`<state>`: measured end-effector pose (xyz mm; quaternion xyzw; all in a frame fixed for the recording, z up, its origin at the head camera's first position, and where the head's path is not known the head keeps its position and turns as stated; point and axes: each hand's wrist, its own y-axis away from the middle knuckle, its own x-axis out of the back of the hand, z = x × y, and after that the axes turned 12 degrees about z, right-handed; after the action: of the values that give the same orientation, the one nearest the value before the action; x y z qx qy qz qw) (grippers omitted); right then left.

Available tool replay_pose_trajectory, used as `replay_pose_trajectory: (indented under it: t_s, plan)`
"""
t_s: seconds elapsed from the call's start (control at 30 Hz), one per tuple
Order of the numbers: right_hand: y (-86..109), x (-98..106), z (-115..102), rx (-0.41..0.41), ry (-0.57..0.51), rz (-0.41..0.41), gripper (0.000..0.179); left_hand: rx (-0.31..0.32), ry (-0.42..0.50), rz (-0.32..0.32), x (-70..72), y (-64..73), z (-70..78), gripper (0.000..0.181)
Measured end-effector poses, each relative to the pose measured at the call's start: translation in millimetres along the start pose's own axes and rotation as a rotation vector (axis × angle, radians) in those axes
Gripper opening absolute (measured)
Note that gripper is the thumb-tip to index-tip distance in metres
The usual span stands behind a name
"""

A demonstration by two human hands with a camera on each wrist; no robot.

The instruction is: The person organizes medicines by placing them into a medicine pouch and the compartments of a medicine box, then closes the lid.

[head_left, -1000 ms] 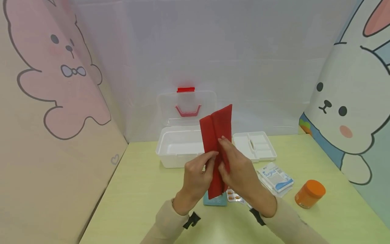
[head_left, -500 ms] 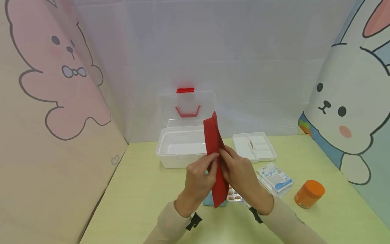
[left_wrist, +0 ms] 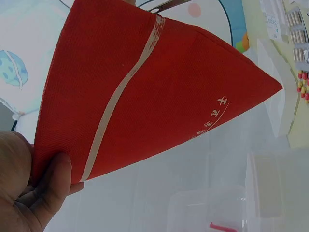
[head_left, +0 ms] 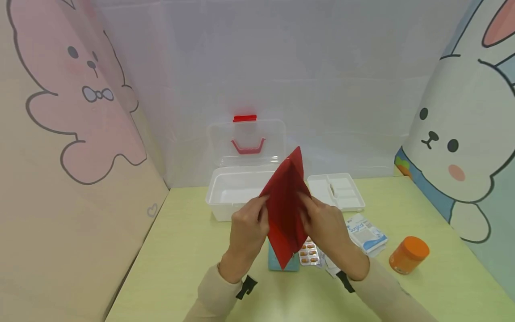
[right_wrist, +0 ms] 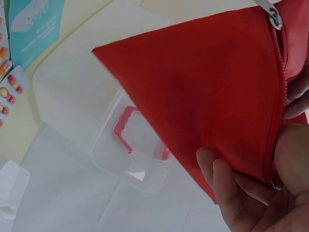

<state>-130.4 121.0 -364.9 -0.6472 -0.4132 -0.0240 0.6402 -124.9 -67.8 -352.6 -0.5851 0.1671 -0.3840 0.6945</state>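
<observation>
A red zippered pouch (head_left: 285,210) is held up above the table, its mouth spread wide toward the head camera. My left hand (head_left: 246,229) pinches one edge of the mouth, and my right hand (head_left: 333,235) grips the opposite edge. The left wrist view shows the pouch's outside (left_wrist: 140,92) with a pale stripe and white lettering. In the right wrist view the zipper (right_wrist: 277,111) runs undone along the rim, with a metal pull (right_wrist: 274,17) at its top end. The pouch's inside looks dark; I cannot tell whether anything lies in it.
Behind the pouch stands a white box (head_left: 229,192) with its clear lid raised. To its right lie a white divided tray (head_left: 344,192), a surgical packet (head_left: 366,233) and an orange jar (head_left: 409,255). A capsule blister pack (head_left: 309,255) and a teal packet (head_left: 283,264) lie beneath the pouch.
The pouch was a flat folded shape, then turned edge-on; now its mouth is pulled apart. My hands have moved away from each other, left and right.
</observation>
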Motion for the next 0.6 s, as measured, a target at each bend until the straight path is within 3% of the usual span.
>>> replay_pose_trajectory:
  t_s: [0.3, 0.6]
  plan:
    - [1.6, -0.4, 10.5, -0.054, 0.004, -0.027, 0.030, 0.004, -0.043, 0.016, 5.1, -2.6, -6.5, 0.025]
    - [3.9, -2.7, 20.5, -0.130, 0.006, -0.081, 0.018, 0.071, -0.067, -0.016, 11.8, -2.8, -15.5, 0.024]
